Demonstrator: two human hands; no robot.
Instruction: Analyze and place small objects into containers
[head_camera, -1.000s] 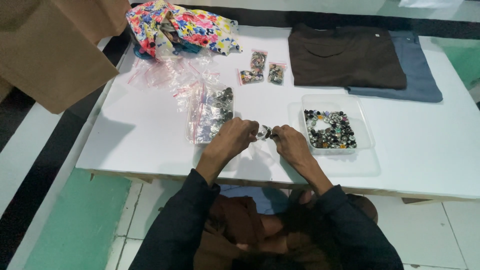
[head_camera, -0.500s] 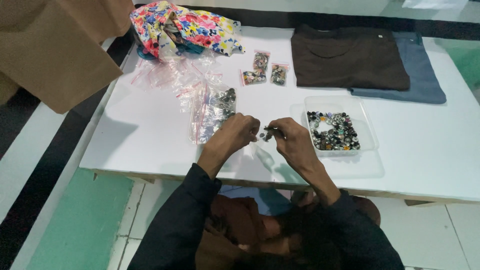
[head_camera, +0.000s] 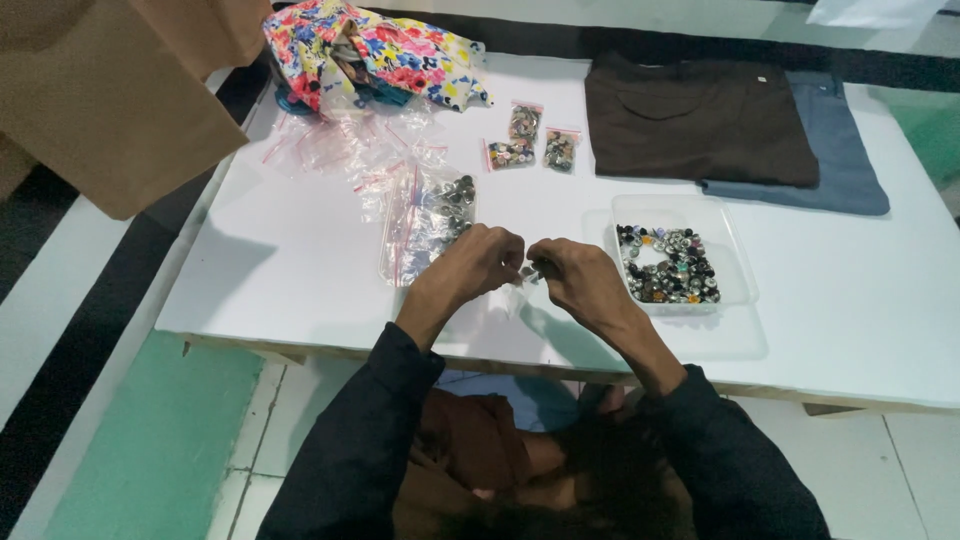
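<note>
Both hands meet over the near edge of the white table (head_camera: 300, 270) — the left hand (head_camera: 480, 262) and the right hand (head_camera: 580, 280) are drawn close together, fingertips pinched on a small dark metallic piece (head_camera: 532, 270) held between them; it is too small to tell just what it is. Just beside the right hand stands a clear plastic tray (head_camera: 735, 270) full of mixed buttons, dark and silvery. By the left hand lies a clear zip bag (head_camera: 425, 235) with more metal pieces in it, and further back a heap of empty clear bags (head_camera: 345, 150). Three small filled bags (head_camera: 530, 140) sit near the middle of the table. At the far edge — a bright floral cloth (head_camera: 400, 55), a folded brown shirt (head_camera: 700, 120) and a blue-grey garment (head_camera: 850, 160) partly under it.
</note>
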